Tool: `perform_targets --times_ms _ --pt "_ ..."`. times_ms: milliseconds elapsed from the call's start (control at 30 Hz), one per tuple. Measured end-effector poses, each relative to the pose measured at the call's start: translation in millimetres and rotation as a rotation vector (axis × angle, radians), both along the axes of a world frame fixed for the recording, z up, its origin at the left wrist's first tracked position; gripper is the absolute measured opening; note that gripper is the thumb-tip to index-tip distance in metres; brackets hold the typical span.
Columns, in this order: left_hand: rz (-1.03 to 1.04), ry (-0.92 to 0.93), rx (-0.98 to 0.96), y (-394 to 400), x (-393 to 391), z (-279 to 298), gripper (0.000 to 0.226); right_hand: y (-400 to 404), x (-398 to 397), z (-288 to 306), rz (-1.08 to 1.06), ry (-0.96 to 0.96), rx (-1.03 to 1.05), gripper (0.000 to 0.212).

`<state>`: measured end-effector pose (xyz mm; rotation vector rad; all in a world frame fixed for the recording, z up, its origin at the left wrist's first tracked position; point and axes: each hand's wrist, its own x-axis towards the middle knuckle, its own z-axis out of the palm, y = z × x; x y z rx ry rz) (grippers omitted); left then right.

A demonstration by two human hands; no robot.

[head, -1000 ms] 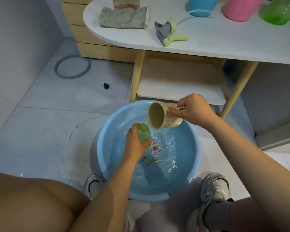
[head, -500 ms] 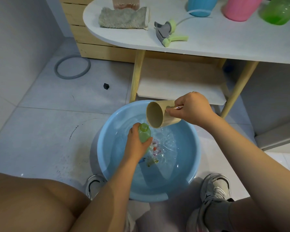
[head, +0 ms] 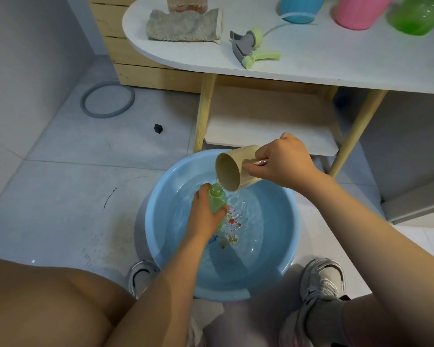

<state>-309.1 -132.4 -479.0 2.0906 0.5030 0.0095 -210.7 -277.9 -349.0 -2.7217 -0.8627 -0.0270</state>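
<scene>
The cup has tipped further; its rim nears the bottle.

Soft, even indoor light with a cool cast. Glints ripple on the water in the basin, which throws a faint floor shadow. Wide-angle bending curves the bench edge; focus stays sharp.

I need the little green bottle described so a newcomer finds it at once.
Start at the blue basin on the floor below the white table. Over its water the left hand grips a small green bottle, open mouth up, under the tilted beige cup held by the right hand. The other green container stands on the table and is far bigger.
</scene>
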Motion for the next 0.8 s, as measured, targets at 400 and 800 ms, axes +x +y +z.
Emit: perform_targets --times_ms 400,800 --pt "-0.016 0.011 0.016 0.3 -0.5 0.5 0.062 4.1 -2.4 0.4 0.089 -0.207 0.0 0.041" --pt "-0.004 0.023 0.004 -1.5 0.6 5.0 0.065 8.8 -2.5 1.6 0.156 -0.439 0.016 0.043"
